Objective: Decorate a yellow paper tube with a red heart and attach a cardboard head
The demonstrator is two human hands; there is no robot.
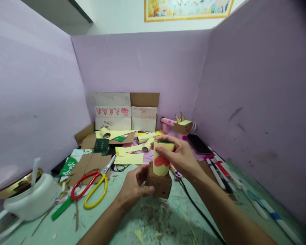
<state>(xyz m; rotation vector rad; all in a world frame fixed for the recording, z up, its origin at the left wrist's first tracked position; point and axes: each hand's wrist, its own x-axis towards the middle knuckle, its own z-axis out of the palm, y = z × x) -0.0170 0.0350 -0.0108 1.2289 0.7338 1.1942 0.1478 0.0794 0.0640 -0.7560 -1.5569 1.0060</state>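
Note:
Low over the middle of the table, my left hand (135, 185) grips a small brown cardboard box (163, 186) by its left side, thumb on the front. Dark dots mark the box's front face. My right hand (177, 153) is closed around a yellow paper tube (165, 158) with a red shape drawn on it. The tube stands nearly upright on top of the box; whether it is fixed there I cannot tell. Something green shows at its upper rim. Behind my right wrist lies a patterned glue gun (175, 173) with a black cord.
Scissors (94, 183) with red and yellow handles lie left, beside a white mug (30, 200). Several markers (224, 170) and a phone (199, 144) are on the right. Cardboard and yellow paper scraps (129, 158) cover the back. A cardboard figure (183, 126) stands at back right. Purple panels (142, 64) enclose three sides.

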